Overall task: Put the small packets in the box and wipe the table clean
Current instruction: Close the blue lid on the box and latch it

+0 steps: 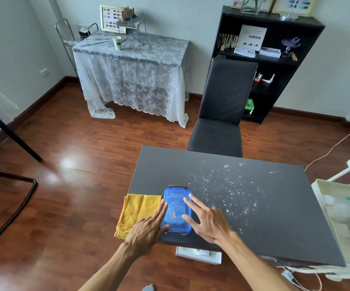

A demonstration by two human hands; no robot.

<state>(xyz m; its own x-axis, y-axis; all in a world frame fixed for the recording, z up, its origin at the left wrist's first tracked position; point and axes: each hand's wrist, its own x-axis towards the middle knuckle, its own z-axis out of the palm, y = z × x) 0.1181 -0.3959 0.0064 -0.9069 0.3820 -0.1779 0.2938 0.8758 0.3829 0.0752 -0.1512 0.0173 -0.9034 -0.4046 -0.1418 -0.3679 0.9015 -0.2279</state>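
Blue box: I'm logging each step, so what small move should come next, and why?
Probably reach the left hand over to grip the yellow cloth. The blue box looks lidded, with both hands' straight fingers on it, while white specks cover the table beside the right hand.

One head-worn wide-angle view looks forward and down from above the near edge of the surface (254,206). It sits close over it, and the room lies beyond.

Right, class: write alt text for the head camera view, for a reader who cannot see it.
Two open hands, left hand and right hand, rest on a closed blue box on a dark table. A yellow cloth lies left of it; white specks cover the tabletop.
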